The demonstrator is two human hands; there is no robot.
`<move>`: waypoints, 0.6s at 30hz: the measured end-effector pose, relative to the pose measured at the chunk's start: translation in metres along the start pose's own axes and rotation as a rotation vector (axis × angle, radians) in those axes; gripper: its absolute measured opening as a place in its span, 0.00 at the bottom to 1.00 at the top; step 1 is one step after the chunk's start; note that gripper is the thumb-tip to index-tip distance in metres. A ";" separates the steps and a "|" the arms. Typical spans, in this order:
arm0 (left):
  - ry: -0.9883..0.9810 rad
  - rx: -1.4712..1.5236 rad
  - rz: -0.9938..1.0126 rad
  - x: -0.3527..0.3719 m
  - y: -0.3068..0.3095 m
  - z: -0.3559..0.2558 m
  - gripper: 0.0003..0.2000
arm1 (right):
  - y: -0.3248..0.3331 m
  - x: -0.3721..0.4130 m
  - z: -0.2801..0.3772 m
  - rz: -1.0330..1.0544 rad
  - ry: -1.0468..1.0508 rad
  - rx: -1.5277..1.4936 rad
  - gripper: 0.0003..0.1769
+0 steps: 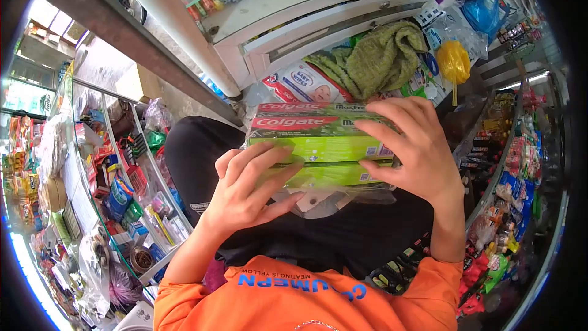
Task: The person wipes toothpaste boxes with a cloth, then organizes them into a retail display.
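A pack of green and red Colgate toothpaste boxes point(318, 141) rests in front of my lap, with clear plastic film point(367, 196) loose along its near edge. My left hand point(248, 187) grips the pack's left end, its fingers curled over the green side and the thumb low. At the right end, my right hand point(413, 147) has its fingers over the top and its thumb against the near side. The boxes' underside is hidden.
Beyond the pack lie a baby wipes packet point(306, 83) and a green towel point(386, 58). A yellow plastic bag point(454, 62) sits at the back right. Glass cases with goods point(122, 196) flank me on the left, and hanging packets point(514, 184) on the right.
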State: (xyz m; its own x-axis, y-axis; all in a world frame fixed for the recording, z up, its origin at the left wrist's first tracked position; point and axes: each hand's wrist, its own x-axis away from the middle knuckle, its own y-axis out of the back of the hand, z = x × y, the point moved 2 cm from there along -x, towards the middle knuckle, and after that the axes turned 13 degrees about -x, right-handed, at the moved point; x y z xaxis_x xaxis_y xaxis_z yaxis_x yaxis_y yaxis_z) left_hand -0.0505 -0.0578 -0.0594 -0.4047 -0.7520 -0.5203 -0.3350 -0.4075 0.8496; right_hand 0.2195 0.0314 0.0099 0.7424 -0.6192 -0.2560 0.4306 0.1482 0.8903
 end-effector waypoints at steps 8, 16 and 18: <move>0.028 -0.065 -0.166 0.008 -0.005 0.003 0.20 | -0.003 -0.014 0.008 0.096 0.009 0.139 0.30; 0.130 0.178 0.046 -0.003 -0.018 0.036 0.51 | -0.007 -0.016 0.004 0.129 -0.001 0.101 0.28; 0.151 0.159 -0.010 0.001 -0.027 0.038 0.50 | -0.007 -0.016 0.004 0.126 0.012 0.102 0.28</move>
State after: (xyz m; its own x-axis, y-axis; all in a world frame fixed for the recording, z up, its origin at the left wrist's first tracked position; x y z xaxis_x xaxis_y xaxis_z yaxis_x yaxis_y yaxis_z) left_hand -0.0742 -0.0278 -0.0860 -0.2724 -0.8222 -0.4998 -0.4730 -0.3379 0.8137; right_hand 0.2025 0.0375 0.0093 0.7936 -0.5911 -0.1442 0.2801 0.1446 0.9490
